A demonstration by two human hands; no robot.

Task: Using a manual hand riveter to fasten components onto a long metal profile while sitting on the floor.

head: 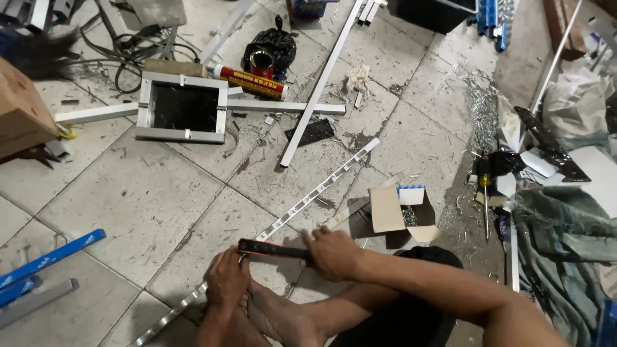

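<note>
Here the person is sitting on the tiled floor (pixel 128 199), seen from above. The right hand (pixel 334 252) is wrapping closed around the handle of a dark tool with a red edge (pixel 270 249); its fingers are covering the handle end, so the tool's kind is hard to make out. The left hand (pixel 226 279) is pressing down, fingers together, on a long perforated metal strip (pixel 321 186), which is lying diagonally across the tiles from the lower left up toward the middle; its lower end is running out of view at the bottom edge. The tool is lying across the strip just above the left hand. A bare foot (pixel 283 318) is resting just beside that hand, partly cut off below.

An open cardboard box (pixel 395 212) is sitting near the right hand, its contents too small to tell. Farther up, a small metal frame (pixel 183 107) is lying flat, with a red and yellow tube (pixel 250 81) just beyond it. A blue bar (pixel 48 259) is reaching in from the left edge.
</note>
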